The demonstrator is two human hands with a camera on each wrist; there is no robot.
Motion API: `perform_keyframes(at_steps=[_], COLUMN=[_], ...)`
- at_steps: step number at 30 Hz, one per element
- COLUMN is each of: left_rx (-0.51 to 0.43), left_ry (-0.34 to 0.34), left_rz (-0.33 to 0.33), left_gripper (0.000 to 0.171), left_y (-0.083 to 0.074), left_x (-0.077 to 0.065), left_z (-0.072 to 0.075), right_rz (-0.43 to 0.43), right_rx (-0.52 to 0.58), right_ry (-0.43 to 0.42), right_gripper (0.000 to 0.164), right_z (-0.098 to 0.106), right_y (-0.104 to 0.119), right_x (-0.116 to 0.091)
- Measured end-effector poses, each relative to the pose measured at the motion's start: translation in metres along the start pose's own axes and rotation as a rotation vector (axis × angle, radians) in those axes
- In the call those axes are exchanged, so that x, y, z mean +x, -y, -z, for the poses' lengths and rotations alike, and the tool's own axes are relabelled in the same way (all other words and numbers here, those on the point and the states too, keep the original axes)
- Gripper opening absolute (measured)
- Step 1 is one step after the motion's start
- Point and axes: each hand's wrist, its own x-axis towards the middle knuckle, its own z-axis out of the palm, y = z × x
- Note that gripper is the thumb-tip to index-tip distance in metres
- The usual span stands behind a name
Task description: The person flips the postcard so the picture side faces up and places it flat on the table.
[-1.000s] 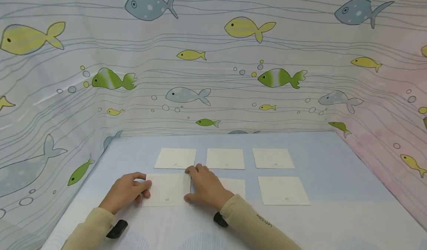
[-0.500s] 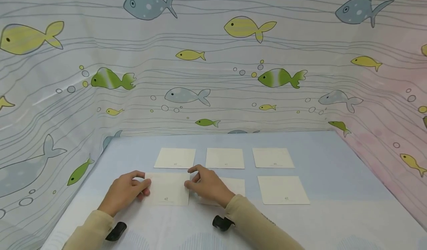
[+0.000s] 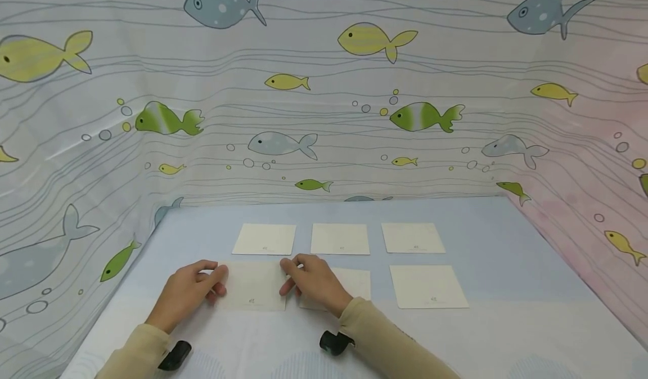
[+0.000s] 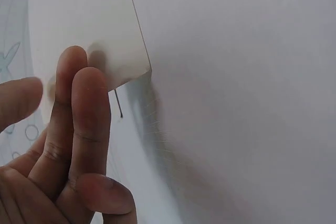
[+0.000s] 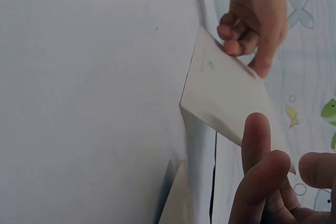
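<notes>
A cream-white card (image 3: pixel 255 286) with a small print near its lower edge lies in the front row, at the left. My left hand (image 3: pixel 188 288) is at its left edge; thumb and fingers stand apart there, and the wrist view shows two long fingers (image 4: pixel 90 111) in front of the card (image 4: pixel 84 19). At the right edge, my right hand (image 3: pixel 318 280) has its thumb near the far corner and its fingers lower along the edge. It partly hides the middle card (image 3: pixel 354 286) of the front row. Whether the left card is slightly raised I cannot tell.
Three similar cards form the back row: left (image 3: pixel 264 239), middle (image 3: pixel 340 239) and right (image 3: pixel 413 238). One more card (image 3: pixel 429 287) lies at the front right. A fish-patterned cloth (image 3: pixel 324 114) surrounds the pale blue and white tabletop (image 3: pixel 486 255).
My right hand has turned: its thumb has moved from the card's near right corner up to the far one, its fingers now lower. The left hand barely moves; the card stays nearly in place.
</notes>
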Motion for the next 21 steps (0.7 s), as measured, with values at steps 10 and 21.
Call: perform_keyframes(at_steps=[10,21], left_rx=[-0.055,-0.069], left_ry=[-0.039,-0.063], left_rz=[0.058,0.024], left_gripper=[0.075,0.066], left_y=[-0.003,-0.004], left_x=[-0.008,-0.021], left_z=[0.000,0.003], right_rz=[0.031,0.087], right_rx=[-0.009,-0.100], right_ry=[-0.001,0.000], right_gripper=[0.044,0.044], right_z=[0.003,0.004], right_y=[0.003,0.009], right_x=[-0.008,-0.018])
